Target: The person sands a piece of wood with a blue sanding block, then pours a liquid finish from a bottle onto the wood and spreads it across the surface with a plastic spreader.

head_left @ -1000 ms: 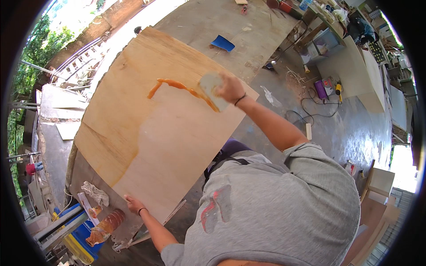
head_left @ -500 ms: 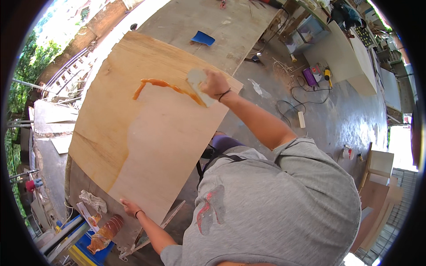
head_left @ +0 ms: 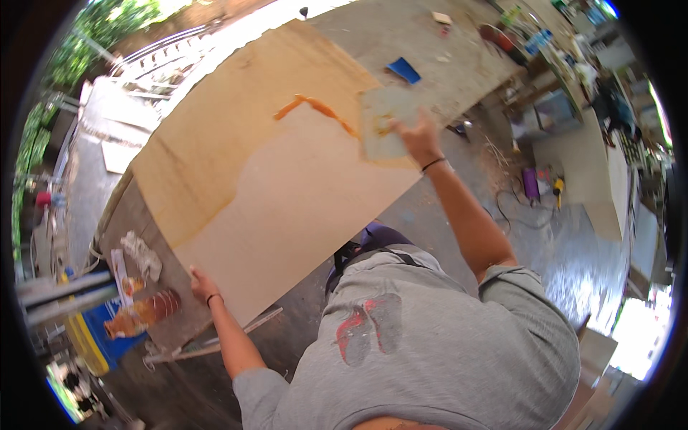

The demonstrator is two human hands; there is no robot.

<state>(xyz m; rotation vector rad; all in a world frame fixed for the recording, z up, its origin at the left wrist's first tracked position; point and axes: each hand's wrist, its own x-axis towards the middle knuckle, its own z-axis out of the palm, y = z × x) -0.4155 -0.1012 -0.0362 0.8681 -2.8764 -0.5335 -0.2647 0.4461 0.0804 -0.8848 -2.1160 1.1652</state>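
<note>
A large thin wooden board point(head_left: 301, 208) lies on the worktable in front of me. Its far part looks yellowish and wet, while the near part is pale. Between these areas runs a thick streak of orange glue-like liquid point(head_left: 320, 107). My right hand point(head_left: 421, 140) grips a flat, pale, translucent spreader point(head_left: 383, 118) with orange smears on it, over the board's right end. At the near left corner, my left hand point(head_left: 203, 285) holds the board's edge, its fingers partly hidden. Close to that hand lies a clear bottle point(head_left: 147, 313) with orange-brown contents.
A crumpled whitish cloth point(head_left: 142, 256) lies left of the board. Beyond the board is a blue scrap point(head_left: 405, 70) on the worktable point(head_left: 459, 93). On the floor at right stand a purple container point(head_left: 530, 184) and a yellow-handled tool point(head_left: 558, 188) beside a cable.
My right hand has lifted and tilted the spreader, so its smeared face now shows, near the board's right end. The whole view has shifted and turned. My left hand stays at the board's corner.
</note>
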